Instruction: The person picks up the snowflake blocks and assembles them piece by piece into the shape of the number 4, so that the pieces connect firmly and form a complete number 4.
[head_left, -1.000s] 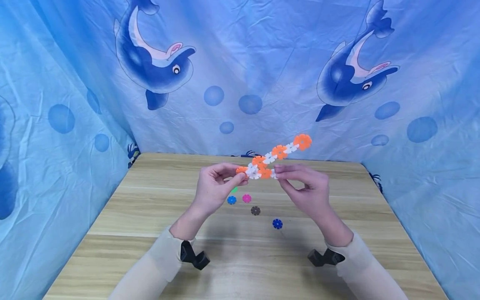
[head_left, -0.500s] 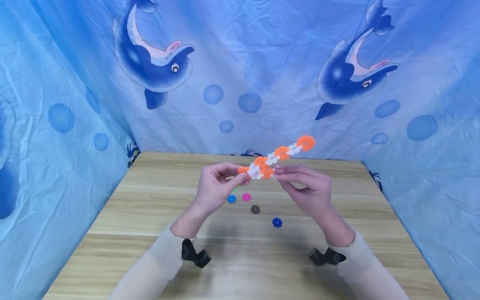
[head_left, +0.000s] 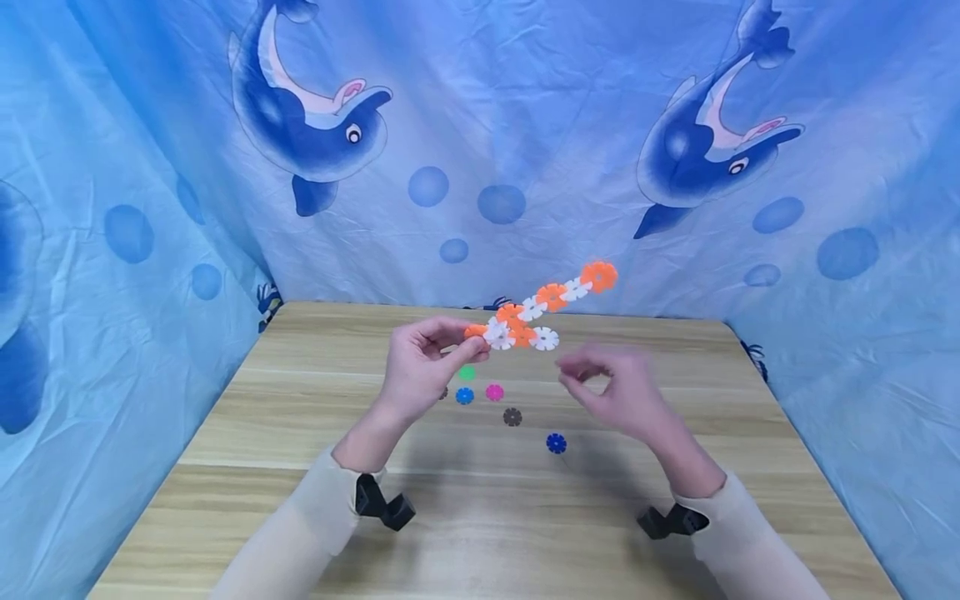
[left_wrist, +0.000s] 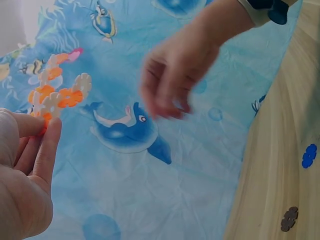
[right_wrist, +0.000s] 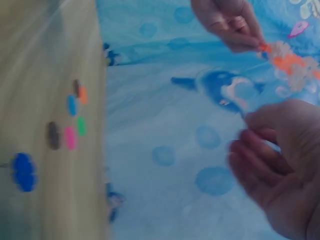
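My left hand (head_left: 422, 367) pinches the orange end of a branching chain of orange and white snowflake building discs (head_left: 551, 297), held up above the table. One branch slants up to an orange disc (head_left: 599, 276); a shorter one ends in a white disc (head_left: 545, 338). Just right of that white disc and apart from it is my right hand (head_left: 618, 387). Its fingers are loosely bent, and nothing shows between them in the right wrist view. Motion blurs this hand. Part of the chain's gripped end is hidden by the left thumb and fingers.
Loose discs lie on the wooden table (head_left: 247, 433) below the hands: green (head_left: 467, 372), light blue (head_left: 465, 396), pink (head_left: 495, 392), brown (head_left: 512, 417) and dark blue (head_left: 556, 443). An orange disc (right_wrist: 83, 94) lies farther along. A blue dolphin-print curtain (head_left: 502, 275) encloses the sides and back.
My right hand has let go of the white end disc and moved slightly right and down. The left hand, still pinching the chain, has shifted a little left and up.
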